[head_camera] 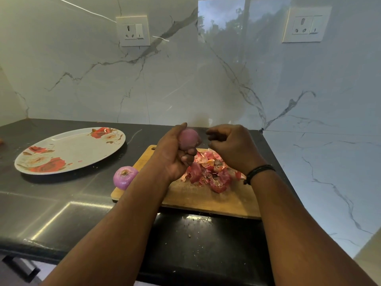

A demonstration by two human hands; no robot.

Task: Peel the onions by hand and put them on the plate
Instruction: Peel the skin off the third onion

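My left hand grips a peeled purple onion, held up above the far end of the wooden cutting board. My right hand hovers just right of the onion with its fingers loosely curled, a small gap between them; I see nothing held in it. A second peeled onion lies on the black counter against the board's left edge. The white plate with red flowers sits at the left with no onion on it.
A heap of red onion skins covers the far right part of the board. The black counter ends at a marble wall behind and on the right. Two wall sockets sit high on the wall.
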